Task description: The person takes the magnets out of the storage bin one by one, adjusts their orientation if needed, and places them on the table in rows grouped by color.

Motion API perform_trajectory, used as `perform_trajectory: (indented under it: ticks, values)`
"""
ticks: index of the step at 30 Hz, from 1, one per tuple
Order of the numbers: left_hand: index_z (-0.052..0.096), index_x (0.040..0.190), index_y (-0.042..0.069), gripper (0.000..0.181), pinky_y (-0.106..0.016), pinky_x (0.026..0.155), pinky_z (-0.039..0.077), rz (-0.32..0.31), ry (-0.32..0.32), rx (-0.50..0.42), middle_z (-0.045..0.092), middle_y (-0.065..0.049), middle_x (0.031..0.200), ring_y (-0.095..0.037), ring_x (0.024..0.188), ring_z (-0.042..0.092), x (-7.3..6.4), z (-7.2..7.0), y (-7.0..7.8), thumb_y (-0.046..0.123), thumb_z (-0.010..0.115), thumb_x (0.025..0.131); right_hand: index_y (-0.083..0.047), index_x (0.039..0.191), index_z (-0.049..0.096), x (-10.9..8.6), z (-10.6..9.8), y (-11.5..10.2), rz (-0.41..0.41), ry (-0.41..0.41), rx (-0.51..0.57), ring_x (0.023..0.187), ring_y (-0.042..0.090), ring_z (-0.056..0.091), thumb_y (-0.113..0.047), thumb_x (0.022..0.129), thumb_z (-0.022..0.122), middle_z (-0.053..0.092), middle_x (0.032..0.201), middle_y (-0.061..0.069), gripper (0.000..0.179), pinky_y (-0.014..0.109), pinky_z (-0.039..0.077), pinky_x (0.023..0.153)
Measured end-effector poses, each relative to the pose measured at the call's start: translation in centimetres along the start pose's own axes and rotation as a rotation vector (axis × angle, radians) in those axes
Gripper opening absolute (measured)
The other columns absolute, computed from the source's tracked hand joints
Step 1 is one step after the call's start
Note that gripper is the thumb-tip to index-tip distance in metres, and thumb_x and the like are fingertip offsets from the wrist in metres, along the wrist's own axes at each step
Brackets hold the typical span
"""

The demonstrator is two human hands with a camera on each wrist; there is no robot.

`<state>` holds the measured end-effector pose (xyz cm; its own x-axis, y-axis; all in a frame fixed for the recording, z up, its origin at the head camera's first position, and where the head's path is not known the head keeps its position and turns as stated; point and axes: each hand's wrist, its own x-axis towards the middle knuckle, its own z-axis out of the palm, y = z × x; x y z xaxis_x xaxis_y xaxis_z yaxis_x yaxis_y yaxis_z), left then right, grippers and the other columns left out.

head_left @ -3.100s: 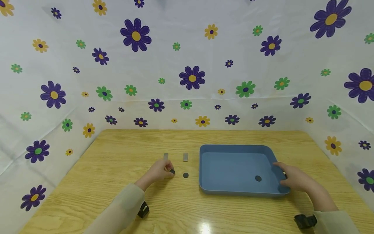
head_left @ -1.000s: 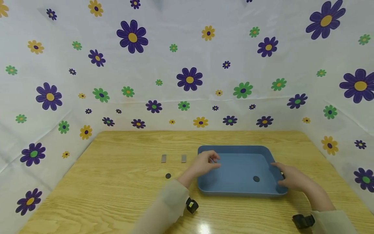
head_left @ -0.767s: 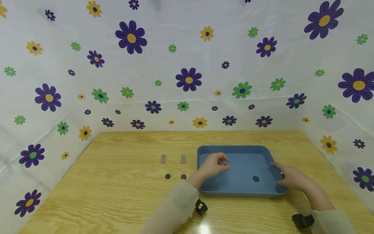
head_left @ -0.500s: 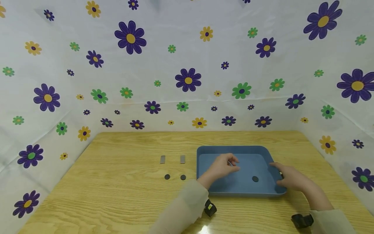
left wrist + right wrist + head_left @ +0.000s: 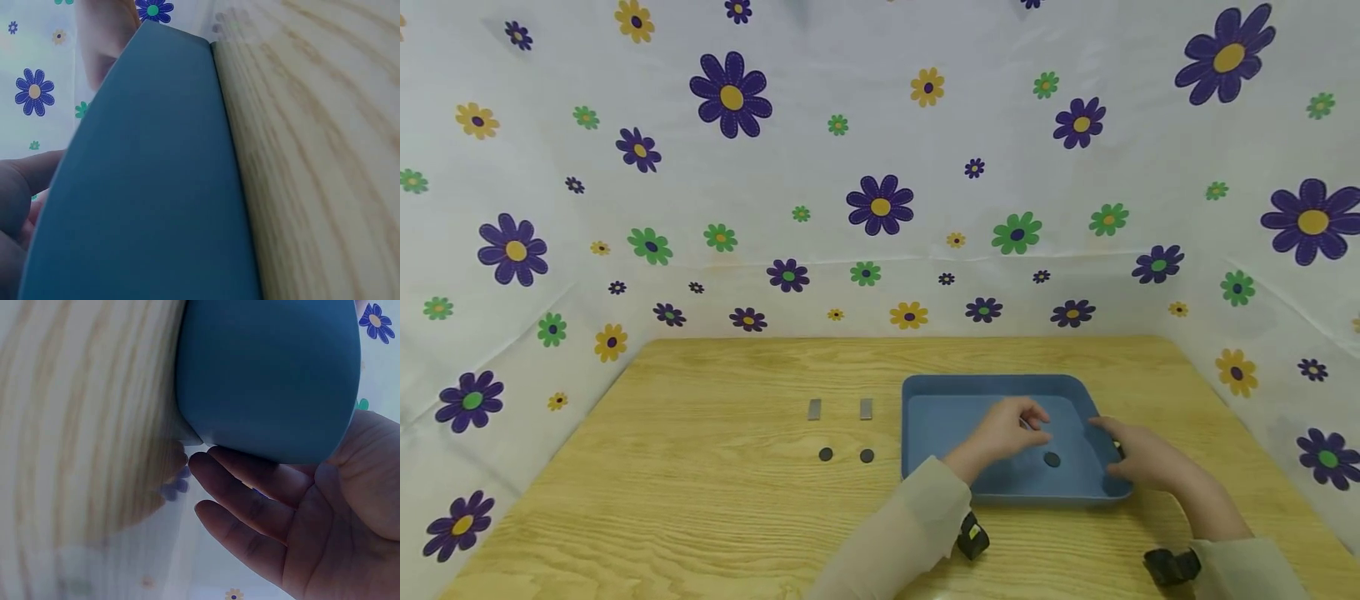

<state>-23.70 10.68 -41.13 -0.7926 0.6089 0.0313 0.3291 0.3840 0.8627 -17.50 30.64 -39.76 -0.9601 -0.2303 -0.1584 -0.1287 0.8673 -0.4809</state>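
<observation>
A shallow blue tray (image 5: pixel 1015 498) lies on the wooden table, with one dark round disc (image 5: pixel 1052 459) inside it towards the right. Over the tray's inside, just left of and above that disc, hovers my left hand (image 5: pixel 1003 431), its fingers loosely bent and nothing visible between them. My right hand (image 5: pixel 1150 457) holds the tray's right end; in the right wrist view several fingers (image 5: pixel 250 540) lie along the outer wall. Left of the tray are two more dark discs, the left disc (image 5: pixel 826 454) and the right disc (image 5: pixel 867 456).
Behind those two discs lie two small grey rectangular pieces, a left piece (image 5: pixel 814 409) and a right piece (image 5: pixel 866 408). A white flower-print cloth (image 5: pixel 790 167) rises round the table's (image 5: pixel 662 467) back and sides.
Earlier my left hand pinched a disc left of the tray; that disc now lies on the table. The hand has moved right over the tray. My right hand has stayed at the tray's right end.
</observation>
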Motion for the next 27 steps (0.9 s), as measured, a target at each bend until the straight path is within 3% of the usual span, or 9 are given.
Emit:
perform_trajectory:
  ticks: [8,19,27]
  values:
    - [0.064,0.093,0.01,0.016,-0.02,0.051,0.04,-0.031,0.005,0.032,0.05,0.009,0.072,-0.004,0.061,0.047,0.5,1.0,-0.3,0.014,0.068,0.078,0.018,0.123,0.034,0.0,0.1,0.1,-0.001,-0.004,0.027,0.093,0.045,0.051,0.006,0.069,0.063,0.038,0.117,0.041,0.063,0.042,0.047,0.066]
    - [0.063,0.089,0.013,0.014,-0.017,0.053,0.039,-0.051,-0.022,0.169,0.048,0.009,0.068,-0.003,0.06,0.046,0.8,2.3,-1.2,0.013,0.07,0.076,0.017,0.123,0.034,0.0,0.0,-0.1,0.01,-0.001,-0.004,0.091,0.044,0.052,0.005,0.069,0.063,0.04,0.115,0.04,0.063,0.04,0.047,0.064]
    - [0.063,0.092,0.017,0.016,-0.016,0.055,0.038,-0.062,-0.053,0.305,0.048,0.011,0.069,-0.002,0.06,0.045,0.5,2.3,-1.3,0.019,0.07,0.077,0.017,0.124,0.034,-0.1,-0.2,-0.5,0.019,-0.01,0.007,0.093,0.044,0.052,0.005,0.069,0.063,0.04,0.115,0.04,0.063,0.038,0.046,0.062]
